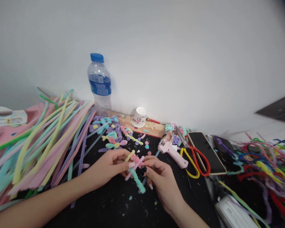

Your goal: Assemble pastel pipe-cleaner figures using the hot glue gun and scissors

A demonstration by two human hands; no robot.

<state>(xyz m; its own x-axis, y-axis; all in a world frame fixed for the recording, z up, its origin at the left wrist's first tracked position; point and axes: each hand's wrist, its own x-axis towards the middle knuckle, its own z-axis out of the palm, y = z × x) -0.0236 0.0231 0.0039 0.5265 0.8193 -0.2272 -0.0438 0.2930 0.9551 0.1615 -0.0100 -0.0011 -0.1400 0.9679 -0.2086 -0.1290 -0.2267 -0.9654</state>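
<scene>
Between both hands, a small pipe-cleaner figure [137, 182] with pink, yellow and mint green parts is held above the black mat [97, 205]. My left hand [111, 166] pinches its upper left side, the thumb on the pink middle. On the other side, my right hand [160, 177] grips the pink part with thumb and fingers; some fingertips are hidden behind it. The mint green piece hangs down toward the mat. Just behind the hands lie finished-looking pipe-cleaner flowers [114, 144] and a few small pompoms [146, 144].
Long pastel pipe cleaners [54, 136] cover the left. At the back stand a water bottle [99, 84] and a paper cup [139, 117]. A pink glue gun [172, 152], scissors [194, 158], a phone [206, 152], a white device [236, 212] and coloured pipe cleaners [273, 171] lie rightward.
</scene>
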